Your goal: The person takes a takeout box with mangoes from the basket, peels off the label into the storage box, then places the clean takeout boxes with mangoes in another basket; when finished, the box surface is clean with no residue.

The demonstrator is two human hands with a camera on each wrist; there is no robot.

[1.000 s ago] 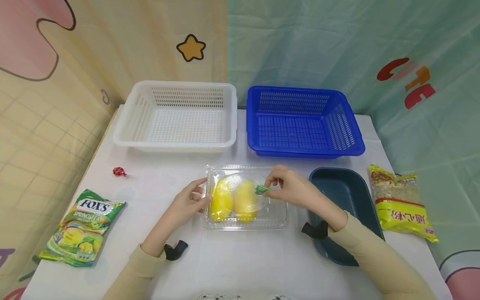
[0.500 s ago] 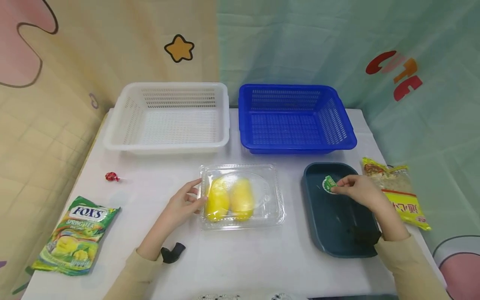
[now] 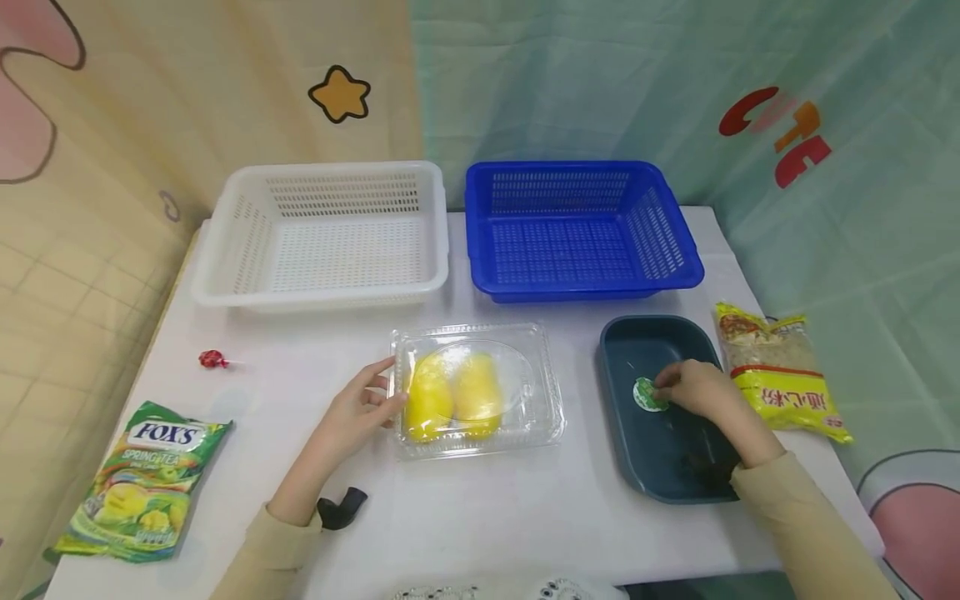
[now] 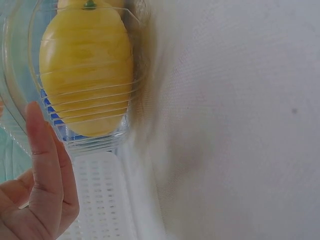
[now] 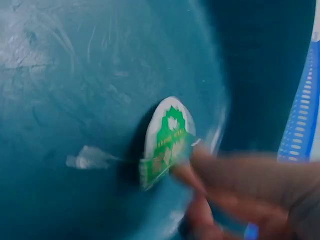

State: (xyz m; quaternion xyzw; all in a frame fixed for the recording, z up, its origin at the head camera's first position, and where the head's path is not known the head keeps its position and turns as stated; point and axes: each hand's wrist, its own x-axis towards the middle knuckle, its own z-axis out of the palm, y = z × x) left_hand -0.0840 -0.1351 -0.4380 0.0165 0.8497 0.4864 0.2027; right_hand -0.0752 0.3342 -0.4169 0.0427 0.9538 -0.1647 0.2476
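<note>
A clear plastic clamshell box (image 3: 528, 392) with two yellow fruits (image 3: 477, 397) inside lies mid-table. My left hand (image 3: 352, 417) rests at its left side, thumb and fingers against the edge. Fairly straight fingers (image 4: 42, 150) show beside the clear wall in the left wrist view. Over the dark teal tray (image 3: 652, 467), my right hand (image 3: 701, 387) pinches a small round white-and-green label (image 5: 170, 132) between thumb and fingertips. The label stands tilted close to the tray floor, green print facing the camera.
At the back stand a white basket (image 3: 322, 296) and a blue basket (image 3: 585, 287). A green Fox's candy bag (image 3: 142, 483) and a red-wrapped lollipop (image 3: 213, 359) lie at left. Right of the tray is a yellow food packet (image 3: 787, 375).
My right hand has moved right from above the clear box, carrying the green item into the teal tray. My left hand stays at the box. The whole view has shifted slightly.
</note>
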